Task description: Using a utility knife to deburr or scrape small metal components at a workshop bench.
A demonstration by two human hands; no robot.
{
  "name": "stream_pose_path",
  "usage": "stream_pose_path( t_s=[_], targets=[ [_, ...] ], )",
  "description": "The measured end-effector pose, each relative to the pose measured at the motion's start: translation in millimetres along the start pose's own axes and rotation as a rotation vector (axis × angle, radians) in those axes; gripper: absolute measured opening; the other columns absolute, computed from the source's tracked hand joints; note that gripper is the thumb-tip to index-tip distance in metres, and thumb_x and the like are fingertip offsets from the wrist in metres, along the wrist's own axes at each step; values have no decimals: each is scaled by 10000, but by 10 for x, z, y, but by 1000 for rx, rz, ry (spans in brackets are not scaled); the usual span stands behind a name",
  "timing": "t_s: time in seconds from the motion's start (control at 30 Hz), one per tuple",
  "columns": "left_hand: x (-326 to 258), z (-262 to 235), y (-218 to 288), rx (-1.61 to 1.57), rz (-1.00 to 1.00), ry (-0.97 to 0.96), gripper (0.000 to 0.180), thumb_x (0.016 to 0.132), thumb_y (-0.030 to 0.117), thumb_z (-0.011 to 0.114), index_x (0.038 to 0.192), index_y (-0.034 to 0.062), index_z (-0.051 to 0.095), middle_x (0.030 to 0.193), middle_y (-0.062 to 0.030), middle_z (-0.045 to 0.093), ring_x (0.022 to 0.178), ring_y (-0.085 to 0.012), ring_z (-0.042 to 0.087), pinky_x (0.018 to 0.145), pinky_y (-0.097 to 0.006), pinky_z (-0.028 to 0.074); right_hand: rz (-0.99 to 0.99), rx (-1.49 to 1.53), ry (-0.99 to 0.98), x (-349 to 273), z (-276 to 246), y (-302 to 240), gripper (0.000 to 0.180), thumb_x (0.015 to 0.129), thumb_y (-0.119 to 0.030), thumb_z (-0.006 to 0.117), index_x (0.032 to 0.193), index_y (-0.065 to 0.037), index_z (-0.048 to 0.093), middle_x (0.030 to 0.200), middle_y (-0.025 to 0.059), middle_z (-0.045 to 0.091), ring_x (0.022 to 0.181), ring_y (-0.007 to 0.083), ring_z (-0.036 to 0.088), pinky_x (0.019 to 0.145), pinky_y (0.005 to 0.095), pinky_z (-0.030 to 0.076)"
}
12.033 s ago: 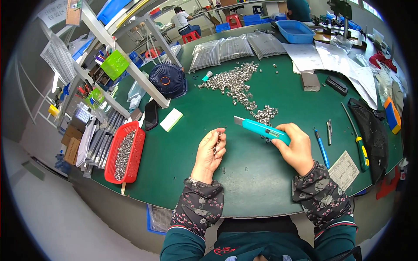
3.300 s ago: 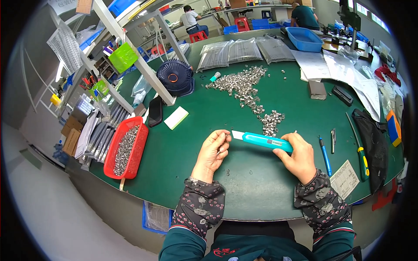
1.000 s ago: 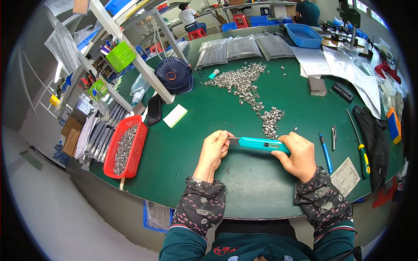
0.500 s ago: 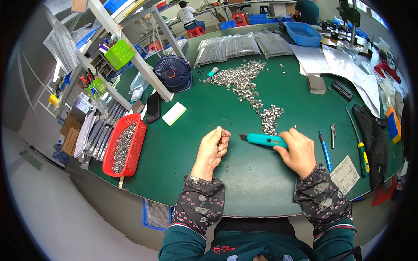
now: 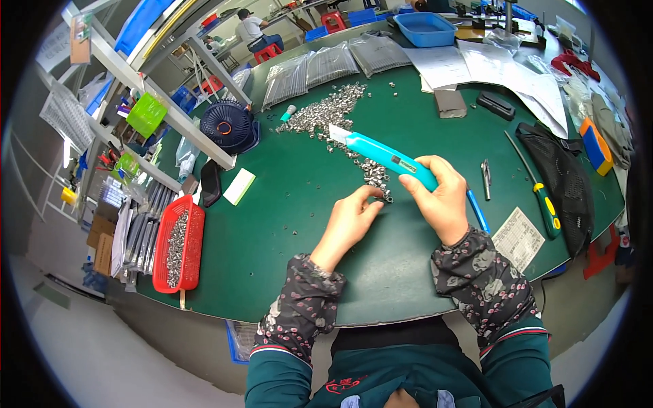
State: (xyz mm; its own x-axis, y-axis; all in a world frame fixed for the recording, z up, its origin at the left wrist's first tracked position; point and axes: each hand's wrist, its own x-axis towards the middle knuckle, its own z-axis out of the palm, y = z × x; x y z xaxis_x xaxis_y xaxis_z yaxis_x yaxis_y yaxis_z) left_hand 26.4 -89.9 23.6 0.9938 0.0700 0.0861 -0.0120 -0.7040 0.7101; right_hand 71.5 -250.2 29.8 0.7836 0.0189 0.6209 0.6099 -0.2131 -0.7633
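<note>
My right hand (image 5: 441, 197) grips a teal utility knife (image 5: 384, 154), its blade end raised and pointing up-left over the green table (image 5: 286, 224). My left hand (image 5: 350, 221) sits just left of it, its fingertips pinched at the near end of a trail of small silver metal parts (image 5: 376, 178). Whether a part is between those fingertips is too small to tell. The trail runs up-left into a bigger pile of the same parts (image 5: 325, 112).
A red tray of metal parts (image 5: 178, 243) lies at the table's left edge, with a dark fan (image 5: 228, 127) and a white card (image 5: 239, 186) nearby. A blue pen (image 5: 477, 212), a green-handled screwdriver (image 5: 541, 194), a black bag (image 5: 568, 183) and papers (image 5: 520, 238) lie to the right. Packed bags (image 5: 320, 68) lie at the back.
My right hand has lifted the knife's blade end up and away to the left. My left hand has reached forward to the near end of the parts trail.
</note>
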Motion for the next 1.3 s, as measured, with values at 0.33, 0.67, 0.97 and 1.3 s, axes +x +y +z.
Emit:
stream_pose_path(
  t_s=[0.33,0.67,0.97,1.3],
  targets=[
    [164,257,-11,412,302,90,158,764,109,549,910,53,565,800,-125,604,724,-308,581,620,-391,461,33,39,-28,1,27,28,226,666,-172,694,807,-35,584,745,86,582,633,228,572,558,304,444],
    [-200,-320,-347,-1377,-176,57,119,872,109,481,964,40,512,764,-48,522,465,-34,342,333,-143,222,21,-34,-182,-63,39,-28,230,696,-212,667,854,-60,598,720,72,546,600,240,540,545,321,425],
    [-270,-477,-730,-1443,-85,187,152,869,82,478,1002,28,525,817,-58,536,495,-44,367,341,-142,243,-23,-43,-468,-152,47,-9,286,715,-254,648,933,-75,610,729,86,558,602,234,548,539,320,421],
    [-262,-488,-748,-1414,-88,157,125,856,92,520,963,32,540,752,-19,521,483,-29,351,346,-143,229,31,21,-545,-146,70,-39,271,719,-224,650,925,-52,612,762,103,588,664,233,580,572,306,441]
  ],
)
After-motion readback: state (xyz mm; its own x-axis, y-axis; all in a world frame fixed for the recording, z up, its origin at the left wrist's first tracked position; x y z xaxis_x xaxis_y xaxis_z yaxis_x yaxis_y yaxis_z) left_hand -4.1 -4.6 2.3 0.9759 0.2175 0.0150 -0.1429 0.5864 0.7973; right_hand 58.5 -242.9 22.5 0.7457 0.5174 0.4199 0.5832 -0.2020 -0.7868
